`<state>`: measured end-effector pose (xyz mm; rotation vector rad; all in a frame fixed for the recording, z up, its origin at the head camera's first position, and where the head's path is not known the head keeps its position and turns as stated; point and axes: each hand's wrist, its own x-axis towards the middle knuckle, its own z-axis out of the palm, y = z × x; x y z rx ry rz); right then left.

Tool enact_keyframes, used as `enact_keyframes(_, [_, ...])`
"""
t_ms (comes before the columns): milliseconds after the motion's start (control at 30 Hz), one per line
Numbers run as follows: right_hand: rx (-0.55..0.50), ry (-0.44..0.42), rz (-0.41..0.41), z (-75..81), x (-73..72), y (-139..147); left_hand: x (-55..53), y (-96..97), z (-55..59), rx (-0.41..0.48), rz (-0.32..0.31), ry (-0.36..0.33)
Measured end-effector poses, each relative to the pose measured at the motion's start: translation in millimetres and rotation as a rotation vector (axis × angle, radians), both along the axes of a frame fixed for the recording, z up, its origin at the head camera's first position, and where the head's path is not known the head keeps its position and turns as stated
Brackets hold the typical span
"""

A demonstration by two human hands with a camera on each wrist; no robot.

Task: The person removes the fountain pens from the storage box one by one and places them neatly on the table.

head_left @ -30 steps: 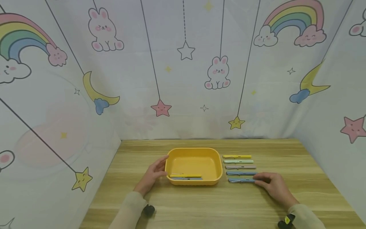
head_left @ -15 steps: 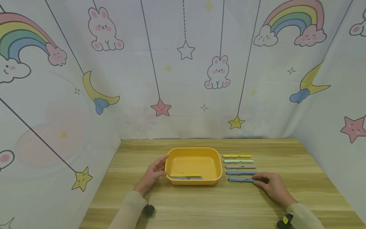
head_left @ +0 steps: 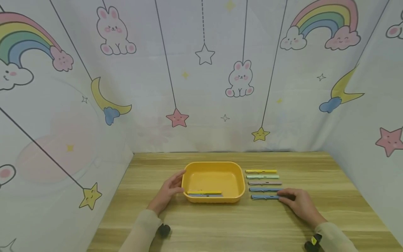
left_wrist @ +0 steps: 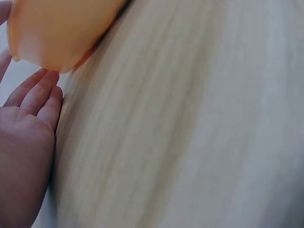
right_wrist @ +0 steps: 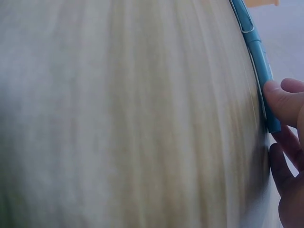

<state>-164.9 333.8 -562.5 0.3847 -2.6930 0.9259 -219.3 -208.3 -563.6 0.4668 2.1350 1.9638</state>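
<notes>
A yellow plastic tray (head_left: 214, 200) stands on the table with a yellow pen (head_left: 204, 192) and a blue-grey pen (head_left: 206, 196) lying along its front inside. At its left end my left hand (head_left: 168, 192) rests its extended fingers against the outer wall; the left wrist view has several straight fingertips touching the tray (left_wrist: 57, 33). To the right, my right hand (head_left: 302, 204) pinches the right end of the frontmost blue pen (head_left: 264, 197) between thumb and fingers. In the right wrist view the thumb presses on the barrel of this clipped pen (right_wrist: 259, 54), close along the tabletop.
Behind the pinched pen, further capped pens lie in a row: blue (head_left: 264, 190), greyish pink (head_left: 264, 183), pale green (head_left: 262, 177) and yellow (head_left: 261, 171). The wood-grain table (head_left: 226, 227) meets a printed cloth wall (head_left: 201, 140) at the back and sides.
My right hand has shifted very slightly left along the frontmost blue pen. My left hand and the tray stay in place.
</notes>
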Motion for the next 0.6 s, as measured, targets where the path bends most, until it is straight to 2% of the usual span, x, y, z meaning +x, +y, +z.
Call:
enact_keyframes(133, [0.003, 0.007, -0.004, 0.4, -1.1, -0.5, -0.6, -0.4, 0.1, -0.002, -0.005, 0.005])
enact_keyframes(367, [-0.011, 0.008, -0.01, 0.7, -0.6, -1.3, 0.1, -0.9, 1.5, 0.014, 0.0, -0.03])
enact_keyframes(600, [-0.034, 0.048, -0.018, 2.6, 2.6, -2.8, 0.5, -1.4, 1.1, 0.007, -0.008, -0.028])
